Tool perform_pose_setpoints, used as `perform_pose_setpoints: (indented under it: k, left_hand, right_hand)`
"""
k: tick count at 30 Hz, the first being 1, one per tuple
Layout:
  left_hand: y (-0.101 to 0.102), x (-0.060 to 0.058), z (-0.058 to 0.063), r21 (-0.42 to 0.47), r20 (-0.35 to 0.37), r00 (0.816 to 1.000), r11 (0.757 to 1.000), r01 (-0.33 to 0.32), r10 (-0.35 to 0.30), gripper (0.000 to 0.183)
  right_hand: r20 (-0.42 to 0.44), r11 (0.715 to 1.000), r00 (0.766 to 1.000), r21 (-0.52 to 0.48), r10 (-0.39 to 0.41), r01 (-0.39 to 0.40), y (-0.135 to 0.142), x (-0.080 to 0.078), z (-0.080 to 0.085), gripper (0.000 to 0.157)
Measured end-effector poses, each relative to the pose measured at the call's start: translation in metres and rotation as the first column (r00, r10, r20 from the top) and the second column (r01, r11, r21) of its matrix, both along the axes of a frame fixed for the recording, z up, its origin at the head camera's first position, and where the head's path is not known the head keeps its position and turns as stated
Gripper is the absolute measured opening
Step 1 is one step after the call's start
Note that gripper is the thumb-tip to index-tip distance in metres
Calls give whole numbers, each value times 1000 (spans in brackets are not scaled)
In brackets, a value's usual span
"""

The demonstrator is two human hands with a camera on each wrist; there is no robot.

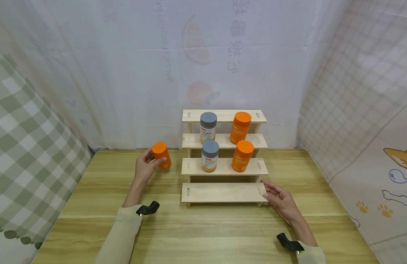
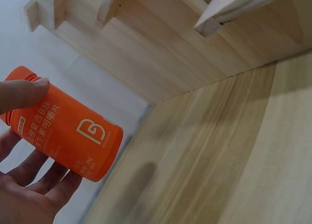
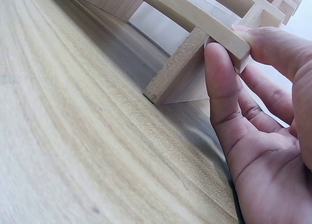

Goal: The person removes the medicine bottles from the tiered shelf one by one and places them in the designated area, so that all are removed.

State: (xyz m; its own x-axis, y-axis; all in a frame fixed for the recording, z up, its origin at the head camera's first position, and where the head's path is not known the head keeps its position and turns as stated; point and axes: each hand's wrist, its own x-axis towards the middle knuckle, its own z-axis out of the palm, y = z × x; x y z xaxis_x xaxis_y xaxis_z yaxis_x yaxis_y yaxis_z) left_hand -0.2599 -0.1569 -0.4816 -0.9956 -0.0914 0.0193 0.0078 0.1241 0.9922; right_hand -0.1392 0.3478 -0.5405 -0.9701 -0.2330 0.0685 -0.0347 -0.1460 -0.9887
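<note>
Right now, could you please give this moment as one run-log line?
left hand: holds orange cylindrical bottle; right hand: pinches pale wooden stepped rack, lowest shelf's right end; on rack: two orange bottles, two grey-capped jars

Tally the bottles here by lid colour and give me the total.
Orange-lidded orange cylindrical bottles: 3, one in the left hand, two on the pale wooden tiered rack
Grey-lidded, white-labelled cylindrical bottles: 2, both on the rack
Total: 5

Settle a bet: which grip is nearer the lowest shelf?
Right. The right grip pinches the lowest shelf at its right end; the left grip is farther back and left.
</note>
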Motion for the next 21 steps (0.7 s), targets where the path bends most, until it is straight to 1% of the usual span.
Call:
perform_pose_setpoints:
  k: [3, 7, 12, 15, 19, 21]
  left_hand:
    - [0, 0, -6, 13, 7, 1000, 1000, -5, 4, 64]
    - [0, 3, -10, 18, 14, 1000, 1000, -2, 2, 62]
    - [0, 6, -16, 26, 47, 999, 1000, -10, 9, 64]
    - [0, 7, -20, 30, 60, 998, 999, -23, 21, 66]
    - [-1, 8, -25, 33, 54, 998, 999, -37, 35, 67]
    - [-2, 8, -26, 35, 51, 998, 999, -36, 34, 68]
  right_hand:
    - [-10, 1000, 1000, -13, 10, -10, -1, 0, 0, 51]
    - [-19, 1000, 1000, -18, 17, -17, 0, -1, 0, 50]
    - [-23, 1000, 1000, -10, 18, -19, 1, -1, 0, 50]
    - [-13, 1000, 1000, 11, 7, -7, 1, -1, -1, 51]
    - [-5, 999, 1000, 36, -9, 10, 0, -2, -2, 52]
    - [-12, 1000, 1000, 29, -7, 7, 0, -2, -3, 52]
